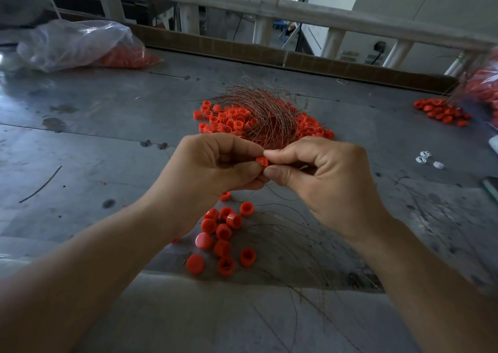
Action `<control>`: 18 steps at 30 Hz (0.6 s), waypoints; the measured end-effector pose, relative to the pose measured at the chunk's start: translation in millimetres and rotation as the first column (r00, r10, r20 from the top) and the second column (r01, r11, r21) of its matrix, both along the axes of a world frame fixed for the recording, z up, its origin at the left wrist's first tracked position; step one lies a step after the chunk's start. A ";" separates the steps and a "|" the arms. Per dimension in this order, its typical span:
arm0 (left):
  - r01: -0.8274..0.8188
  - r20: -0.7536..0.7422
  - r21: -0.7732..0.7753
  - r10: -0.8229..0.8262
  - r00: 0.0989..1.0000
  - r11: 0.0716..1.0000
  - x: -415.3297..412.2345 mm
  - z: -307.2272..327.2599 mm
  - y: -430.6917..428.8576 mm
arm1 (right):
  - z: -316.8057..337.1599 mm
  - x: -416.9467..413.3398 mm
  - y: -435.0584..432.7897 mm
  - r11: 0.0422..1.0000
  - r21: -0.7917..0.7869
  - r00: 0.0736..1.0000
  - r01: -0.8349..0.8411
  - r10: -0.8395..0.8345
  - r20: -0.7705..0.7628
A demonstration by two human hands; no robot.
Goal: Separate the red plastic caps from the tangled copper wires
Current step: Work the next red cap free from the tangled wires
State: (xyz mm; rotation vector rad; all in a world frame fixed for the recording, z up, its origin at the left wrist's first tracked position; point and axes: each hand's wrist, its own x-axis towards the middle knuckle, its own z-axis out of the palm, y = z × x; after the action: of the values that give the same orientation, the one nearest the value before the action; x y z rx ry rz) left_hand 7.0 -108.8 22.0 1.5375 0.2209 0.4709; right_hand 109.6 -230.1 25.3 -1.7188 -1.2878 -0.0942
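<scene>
Wires (265, 110) overlie cap pile (221, 119), plastic bag (72, 42) beyond.

hands (215, 164) (326, 174) 2 | held cap (260, 161) 1 | plastic bags (78, 44) (485, 83) 2 | white clips (421, 160) 3

The pinched red cap (260, 162) is mostly hidden by fingers (275, 153); the right-edge bag (485, 83) is blurred and cropped.

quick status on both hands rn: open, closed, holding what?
Left hand: closed, pinching a red cap.
Right hand: closed, pinching the same red cap from the other side.
</scene>
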 end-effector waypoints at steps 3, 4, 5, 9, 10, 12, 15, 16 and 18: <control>0.010 0.007 0.002 -0.010 1.000 1.000 -1.2 1.0 0.4 | 0.6 0.4 -0.8 1.000 0.006 1.000 -0.004 0.004 0.019; 0.016 0.009 -0.003 -0.016 1.000 1.000 -1.8 1.5 0.7 | 0.8 0.2 -1.2 1.000 0.012 1.000 -0.006 0.006 0.028; 0.019 0.013 -0.008 -0.019 1.000 1.000 -2.1 1.6 0.8 | 1.0 0.0 -1.6 1.000 0.018 0.999 -0.009 0.008 0.034; 0.010 0.021 -0.020 -0.009 1.000 1.000 -3.2 0.9 0.0 | 0.8 -1.6 -1.2 1.000 0.030 0.996 0.000 -0.003 0.087; 0.002 0.018 -0.006 -0.002 1.000 1.000 -3.3 0.3 -0.2 | 0.5 -2.4 -0.9 1.000 0.028 0.993 0.005 -0.008 0.116; -0.010 0.003 0.005 0.010 1.000 1.000 -3.5 -0.6 0.1 | -0.5 -3.9 -0.7 1.000 0.026 0.986 0.013 -0.017 0.164; 0.041 -0.015 -0.113 -0.043 0.999 0.993 -3.2 -0.2 0.5 | -0.4 -4.5 -1.9 0.999 0.040 0.995 0.009 -0.013 0.098; 0.058 -0.014 -0.139 -0.061 0.998 0.989 -3.3 0.1 0.3 | -0.4 -4.6 -2.1 0.999 0.041 0.998 0.006 -0.009 0.067; 0.069 -0.009 -0.156 -0.071 0.997 0.985 -3.2 -0.3 0.9 | -0.8 -4.6 -1.9 0.999 0.043 0.999 0.000 -0.001 0.033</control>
State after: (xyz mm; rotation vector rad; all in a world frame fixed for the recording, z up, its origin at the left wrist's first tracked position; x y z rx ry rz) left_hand 3.8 -107.9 21.7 1.3910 0.2092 0.3785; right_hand 105.1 -232.0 24.5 -1.6875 -1.3004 -0.1495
